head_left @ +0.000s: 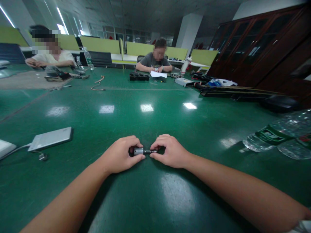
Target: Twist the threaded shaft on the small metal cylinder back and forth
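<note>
A small silver metal cylinder with a thin dark shaft (139,151) lies sideways between my hands, low over the green table or on it. My left hand (122,155) curls around the thick silver end, its index finger above and its thumb below. At the other end, the fingers and thumb of my right hand (171,151) close on the tip of the shaft. Part of the cylinder is hidden behind my left fingers, so its exact kind cannot be made out.
On the green table (116,119) a silver power bank (52,139) with a cable sits left. Clear plastic bottles (269,136) lie right. Farther back are a black tray (139,76), a cord (97,84) and dark flat parts (218,91). Two people sit across the table.
</note>
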The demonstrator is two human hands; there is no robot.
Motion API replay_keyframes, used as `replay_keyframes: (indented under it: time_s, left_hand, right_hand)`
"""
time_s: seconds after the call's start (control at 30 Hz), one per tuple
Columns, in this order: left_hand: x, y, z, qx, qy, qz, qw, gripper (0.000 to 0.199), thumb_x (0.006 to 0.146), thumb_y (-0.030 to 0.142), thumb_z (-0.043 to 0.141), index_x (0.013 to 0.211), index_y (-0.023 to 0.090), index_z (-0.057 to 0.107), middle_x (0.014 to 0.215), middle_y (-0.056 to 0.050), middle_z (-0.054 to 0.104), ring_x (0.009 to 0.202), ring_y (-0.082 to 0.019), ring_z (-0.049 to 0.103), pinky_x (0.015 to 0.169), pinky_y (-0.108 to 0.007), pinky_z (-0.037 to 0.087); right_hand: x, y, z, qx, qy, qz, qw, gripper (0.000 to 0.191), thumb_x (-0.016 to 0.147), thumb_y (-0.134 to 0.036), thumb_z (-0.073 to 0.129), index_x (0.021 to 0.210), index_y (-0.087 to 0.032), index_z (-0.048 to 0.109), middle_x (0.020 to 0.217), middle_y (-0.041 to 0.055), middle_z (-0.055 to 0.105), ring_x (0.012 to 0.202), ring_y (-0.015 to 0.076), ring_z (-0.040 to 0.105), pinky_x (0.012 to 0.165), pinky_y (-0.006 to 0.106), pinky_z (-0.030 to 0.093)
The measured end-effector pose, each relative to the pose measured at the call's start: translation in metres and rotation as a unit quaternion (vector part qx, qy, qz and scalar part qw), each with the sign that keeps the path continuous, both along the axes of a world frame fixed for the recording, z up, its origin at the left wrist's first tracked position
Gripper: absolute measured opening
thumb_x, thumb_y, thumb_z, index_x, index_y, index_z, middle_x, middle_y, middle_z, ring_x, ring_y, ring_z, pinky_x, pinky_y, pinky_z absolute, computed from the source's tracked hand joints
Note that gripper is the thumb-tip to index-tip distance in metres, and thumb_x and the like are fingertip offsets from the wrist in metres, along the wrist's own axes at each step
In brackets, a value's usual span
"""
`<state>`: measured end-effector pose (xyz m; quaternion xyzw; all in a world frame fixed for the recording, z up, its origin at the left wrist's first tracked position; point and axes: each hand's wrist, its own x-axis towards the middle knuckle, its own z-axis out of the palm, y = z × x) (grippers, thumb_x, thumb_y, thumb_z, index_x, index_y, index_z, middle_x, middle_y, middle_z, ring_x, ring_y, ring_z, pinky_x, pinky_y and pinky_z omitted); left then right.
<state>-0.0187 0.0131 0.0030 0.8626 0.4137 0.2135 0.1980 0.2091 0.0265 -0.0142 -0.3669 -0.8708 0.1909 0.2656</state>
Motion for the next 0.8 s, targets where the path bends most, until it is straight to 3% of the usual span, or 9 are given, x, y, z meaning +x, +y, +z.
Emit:
replay_keyframes:
  time_s: [0.8]
  left_hand:
    - [-0.0042, 0.0032, -0.0010, -0.009, 0.003, 0.011, 1.000, 0.017, 0.080, 0.030, 0.071, 0.090, 0.018, 0.065, 0.081, -0.001, 0.062, 0.071, -0.016, 0.057, 0.066, -0.027, 0.041]
  right_hand:
    - [0.0030, 0.0044, -0.0007, -0.010, 0.008, -0.017, 1.000, 0.007, 0.072, -0.018, 0.077, 0.078, -0.019, 0.074, 0.070, 0.0004, 0.068, 0.069, 0.0143, 0.061, 0.071, 0.029, 0.043]
